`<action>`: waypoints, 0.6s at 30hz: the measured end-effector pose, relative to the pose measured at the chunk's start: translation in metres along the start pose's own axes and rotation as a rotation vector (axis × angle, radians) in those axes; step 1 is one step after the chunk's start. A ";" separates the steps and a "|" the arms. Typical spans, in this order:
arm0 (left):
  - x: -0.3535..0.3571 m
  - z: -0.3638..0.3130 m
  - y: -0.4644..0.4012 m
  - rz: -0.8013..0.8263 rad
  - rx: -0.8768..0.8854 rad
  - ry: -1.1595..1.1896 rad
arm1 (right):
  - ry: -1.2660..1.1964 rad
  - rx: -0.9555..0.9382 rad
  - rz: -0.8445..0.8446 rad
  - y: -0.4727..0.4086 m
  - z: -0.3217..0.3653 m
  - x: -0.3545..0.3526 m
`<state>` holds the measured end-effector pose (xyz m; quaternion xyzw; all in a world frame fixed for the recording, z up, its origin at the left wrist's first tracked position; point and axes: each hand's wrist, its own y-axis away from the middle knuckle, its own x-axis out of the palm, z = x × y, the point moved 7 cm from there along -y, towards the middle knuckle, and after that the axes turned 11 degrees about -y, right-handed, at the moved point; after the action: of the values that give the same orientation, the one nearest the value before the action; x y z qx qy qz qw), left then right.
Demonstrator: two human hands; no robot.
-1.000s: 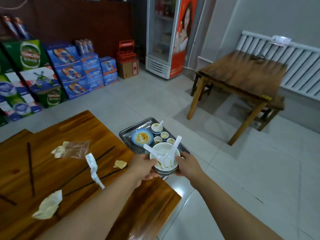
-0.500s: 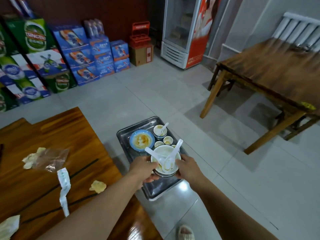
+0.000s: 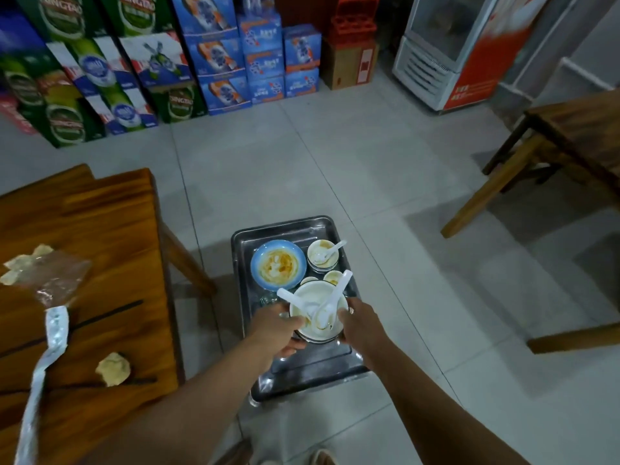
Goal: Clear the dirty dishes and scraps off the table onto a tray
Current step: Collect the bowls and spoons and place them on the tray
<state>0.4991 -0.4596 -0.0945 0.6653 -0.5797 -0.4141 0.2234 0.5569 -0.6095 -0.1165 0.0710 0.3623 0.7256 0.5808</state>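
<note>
Both outstretched hands, left [image 3: 278,327] and right [image 3: 360,325], clasp the bowl stack [image 3: 317,317] over the tray [image 3: 302,374].

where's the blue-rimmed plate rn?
Head view, centre: the blue-rimmed plate lies in the metal tray, far-left part, beside a small bowl.

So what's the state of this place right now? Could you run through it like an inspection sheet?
Surface: wooden table, partly cleared.
Job's things: metal tray off the table's edge holds a blue-rimmed plate and small sauce bowls; a stack of white bowls with two plastic spoons is above it.
Clutter: black chopsticks, crumpled napkins, plastic wrapper.
Grippers: left hand and right hand grip the stack.
Cables: nothing seen.
Surroundings: beer cartons, drinks fridge, second table.
</note>
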 end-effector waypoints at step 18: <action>-0.045 -0.011 -0.167 -0.094 -0.046 0.076 | 0.117 0.004 0.059 -0.154 0.031 0.071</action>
<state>0.6068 -0.3803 -0.2051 0.7016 -0.5294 -0.4116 0.2409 0.6732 -0.5226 -0.2099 0.0404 0.3947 0.7446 0.5368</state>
